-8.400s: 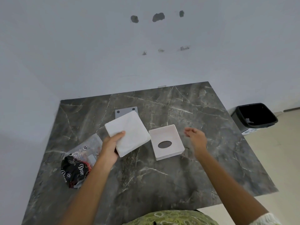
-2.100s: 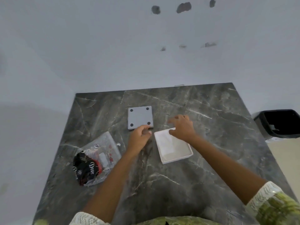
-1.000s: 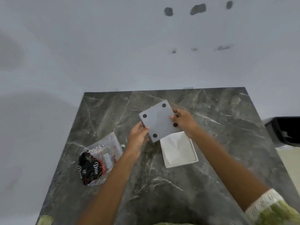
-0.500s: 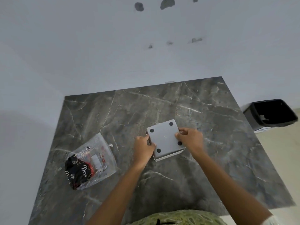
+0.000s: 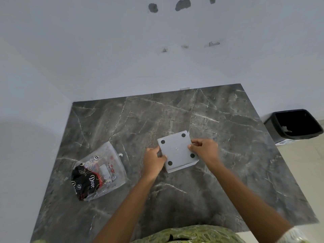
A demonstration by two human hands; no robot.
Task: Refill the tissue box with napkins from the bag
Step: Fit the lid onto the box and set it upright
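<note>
Here, with the box (image 5: 178, 153) inverted on the worktop (image 5: 228, 155) right of the bag (image 5: 100, 172), I clamp left hand (image 5: 154, 161) and right hand (image 5: 204, 149) on its grey base plate (image 5: 176, 149); next, seat it fully, then flip.

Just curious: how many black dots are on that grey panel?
4, one by each corner of the grey panel: far left, far right, near left, near right. None seem hidden.

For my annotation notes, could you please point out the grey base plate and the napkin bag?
grey base plate (image 5: 177, 149), head view, centre of its face.
napkin bag (image 5: 107, 155), head view, clear upper part.
</note>
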